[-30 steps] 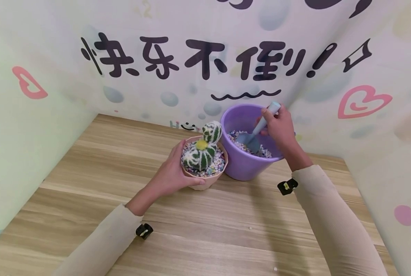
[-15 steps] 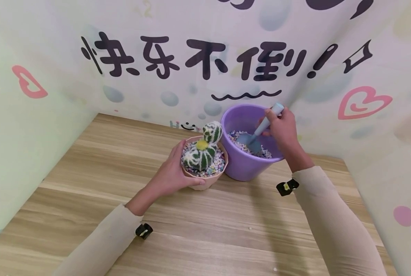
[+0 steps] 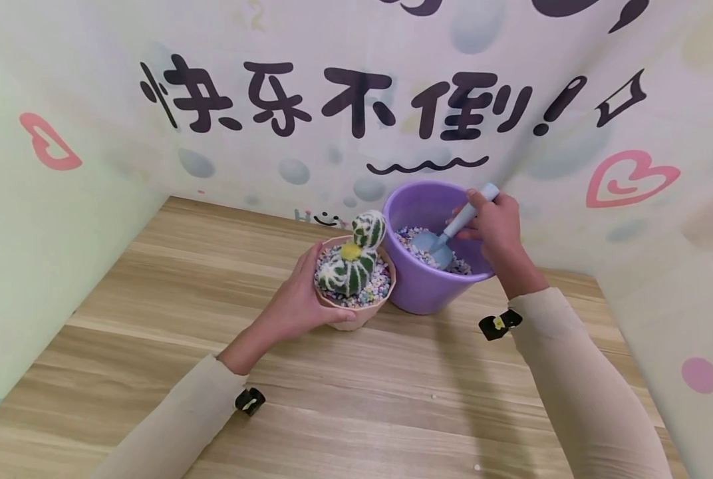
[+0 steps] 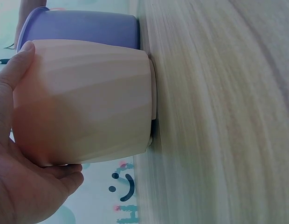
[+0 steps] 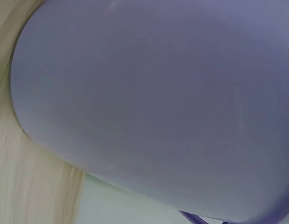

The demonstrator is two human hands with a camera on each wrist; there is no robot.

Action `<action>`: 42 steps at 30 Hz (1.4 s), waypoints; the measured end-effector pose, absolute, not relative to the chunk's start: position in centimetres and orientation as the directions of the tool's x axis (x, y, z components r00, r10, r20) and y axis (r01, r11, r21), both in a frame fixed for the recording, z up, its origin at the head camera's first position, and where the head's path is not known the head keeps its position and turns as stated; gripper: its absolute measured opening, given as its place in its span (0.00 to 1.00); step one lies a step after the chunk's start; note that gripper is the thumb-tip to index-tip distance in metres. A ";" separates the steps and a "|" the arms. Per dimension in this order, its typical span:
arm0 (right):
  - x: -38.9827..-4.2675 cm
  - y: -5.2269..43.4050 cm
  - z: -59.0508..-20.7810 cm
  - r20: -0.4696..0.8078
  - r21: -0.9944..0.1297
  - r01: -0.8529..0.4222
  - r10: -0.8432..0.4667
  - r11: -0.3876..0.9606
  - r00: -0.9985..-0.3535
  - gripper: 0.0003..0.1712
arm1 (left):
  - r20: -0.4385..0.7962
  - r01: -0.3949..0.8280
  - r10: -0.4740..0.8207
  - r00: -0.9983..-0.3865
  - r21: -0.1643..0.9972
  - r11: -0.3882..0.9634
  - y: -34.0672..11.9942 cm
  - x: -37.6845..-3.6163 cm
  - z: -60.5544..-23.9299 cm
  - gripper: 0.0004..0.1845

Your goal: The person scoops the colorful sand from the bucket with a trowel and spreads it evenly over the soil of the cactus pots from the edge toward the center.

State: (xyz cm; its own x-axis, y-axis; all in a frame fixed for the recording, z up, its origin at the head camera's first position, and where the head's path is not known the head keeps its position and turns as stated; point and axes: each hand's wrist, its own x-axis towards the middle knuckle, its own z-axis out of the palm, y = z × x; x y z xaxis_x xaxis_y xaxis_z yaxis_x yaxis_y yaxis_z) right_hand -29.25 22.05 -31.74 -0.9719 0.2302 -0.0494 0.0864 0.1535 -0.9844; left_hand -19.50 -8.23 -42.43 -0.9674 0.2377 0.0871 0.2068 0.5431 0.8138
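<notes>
My left hand (image 3: 299, 299) grips the side of a small pink pot (image 3: 362, 307) that stands on the wooden table (image 3: 213, 346). The pot holds a green-and-white cactus (image 3: 352, 258) bedded in coloured pebbles. In the left wrist view, my palm and thumb (image 4: 18, 60) wrap the pink pot (image 4: 88, 98). Right beside it stands a purple bucket (image 3: 419, 286) with pebbles (image 3: 413, 241) inside. My right hand (image 3: 495, 226) grips the handle of a light blue scoop (image 3: 446, 241), its blade down in the bucket's pebbles. The right wrist view is filled by the purple bucket wall (image 5: 154, 102).
Printed paper walls (image 3: 344, 106) close the table in at the back, left and right. The bucket sits in the back right corner. Bare wooden tabletop spreads in front of the pots, with a few stray pebbles (image 3: 433, 396) on it.
My right hand and the scoop's handle have shifted slightly to the right, tilting the scoop more steeply in the bucket. The left hand and the pink pot have stayed still.
</notes>
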 end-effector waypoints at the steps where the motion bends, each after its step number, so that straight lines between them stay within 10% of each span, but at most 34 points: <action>1: -29.3 22.1 -31.7 -0.061 -0.985 0.096 0.231 0.144 -0.971 0.14 | 0.087 0.207 0.238 -0.967 0.813 0.544 -8.2 -19.5 -42.4 0.74; 42: -29.6 23.5 -30.4 -0.242 -0.951 0.157 0.328 -0.266 -0.913 0.15 | 0.114 0.195 0.177 -0.978 0.804 0.561 -7.7 -18.9 -42.2 0.74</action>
